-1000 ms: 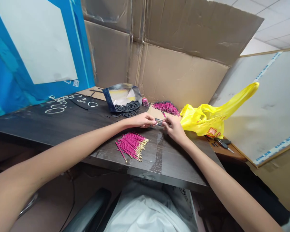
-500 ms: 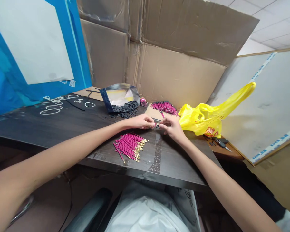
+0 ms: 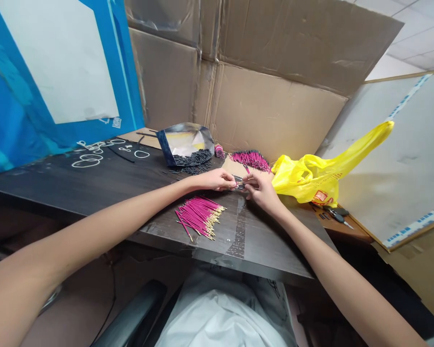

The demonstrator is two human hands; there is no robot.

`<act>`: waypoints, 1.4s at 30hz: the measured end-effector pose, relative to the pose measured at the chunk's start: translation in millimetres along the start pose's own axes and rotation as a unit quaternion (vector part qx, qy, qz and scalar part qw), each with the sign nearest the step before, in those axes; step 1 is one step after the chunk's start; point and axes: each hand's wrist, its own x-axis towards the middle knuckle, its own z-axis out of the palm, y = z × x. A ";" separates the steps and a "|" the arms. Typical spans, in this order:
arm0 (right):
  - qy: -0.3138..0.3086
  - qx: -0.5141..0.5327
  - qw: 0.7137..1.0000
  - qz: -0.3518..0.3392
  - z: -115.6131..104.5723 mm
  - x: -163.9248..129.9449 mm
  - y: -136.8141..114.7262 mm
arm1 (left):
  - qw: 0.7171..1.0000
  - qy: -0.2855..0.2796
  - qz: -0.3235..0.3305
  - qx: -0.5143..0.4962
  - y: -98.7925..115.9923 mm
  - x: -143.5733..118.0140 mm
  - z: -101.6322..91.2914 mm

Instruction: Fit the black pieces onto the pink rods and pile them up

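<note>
Dk desk point(image 3: 278, 241), pink sticks point(image 3: 197, 215), cardbd point(image 3: 275, 108) bhnd

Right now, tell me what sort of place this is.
Likely a makeshift small-parts workbench: magenta, gold-tipped rods piled on a dark desk, an open pouch of short black pieces, and cardboard panels behind.

The near sticks point(image 3: 198, 215) are coloured magenta and tipped with gold; in the far stick pile point(image 3: 251, 161), magenta is capped with black. The short tubes point(image 3: 194, 158) are coloured black. The plastic bag point(image 3: 304, 178) is coloured bright yellow, printed in red and white. The tape point(image 3: 409, 98) is patterned with blue-and-white blocks.
</note>
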 end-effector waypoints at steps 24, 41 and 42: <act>-0.011 -0.091 0.995 -0.050 -2.3 -5.7 -8.7 | 0.999 0.008 -0.018 0.032 10.1 -2.4 2.7; 0.035 0.090 0.995 0.039 -2.8 -3.6 -17.1 | 1.000 0.001 0.006 0.001 5.5 -1.0 0.6; 0.038 0.102 0.993 0.045 -3.7 -2.8 -17.2 | 1.000 0.001 0.008 0.002 5.9 -0.8 0.3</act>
